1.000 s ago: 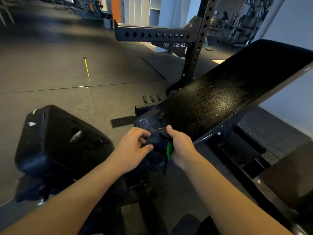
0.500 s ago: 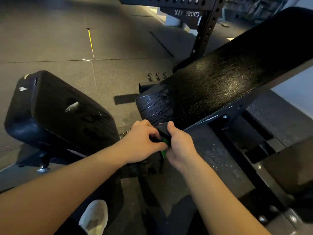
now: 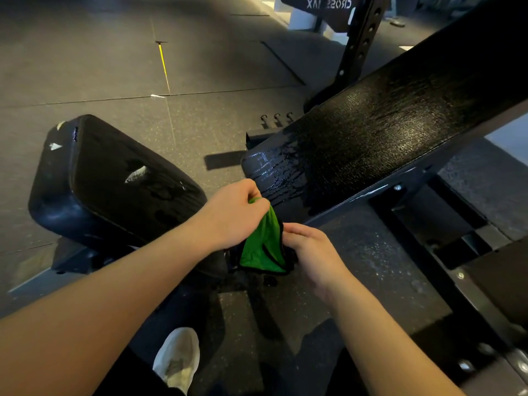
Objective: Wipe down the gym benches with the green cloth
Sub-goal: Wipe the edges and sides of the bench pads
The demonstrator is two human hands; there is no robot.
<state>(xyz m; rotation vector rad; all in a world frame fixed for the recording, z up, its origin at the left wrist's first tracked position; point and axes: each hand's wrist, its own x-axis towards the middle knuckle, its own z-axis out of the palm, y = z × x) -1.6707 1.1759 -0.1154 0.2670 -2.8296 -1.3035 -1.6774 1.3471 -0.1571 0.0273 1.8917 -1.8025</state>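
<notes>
The cloth (image 3: 264, 247) hangs just before the near end of the backrest pad (image 3: 385, 132), held between the hands: the left hand (image 3: 234, 215) close to that end, the right hand (image 3: 311, 252) further before it. The seat pad (image 3: 114, 190) sits left of the backrest pad, apart from it. The rack upright (image 3: 357, 50) stands behind the backrest pad. A shoe (image 3: 177, 358) rests on the floor (image 3: 85, 67) well before it.

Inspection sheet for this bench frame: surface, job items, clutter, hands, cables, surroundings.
Surface: long bench pad black, wet streaks at its near end.
Job's things: green cloth off the pad, held between both hands; seat pad has torn spots.
Clutter: small white scrap on rubber floor.
Hands: left hand grips cloth's top; right hand holds its edge.
Cables: nothing seen.
Surroundings: perforated rack upright, white shoe.
</notes>
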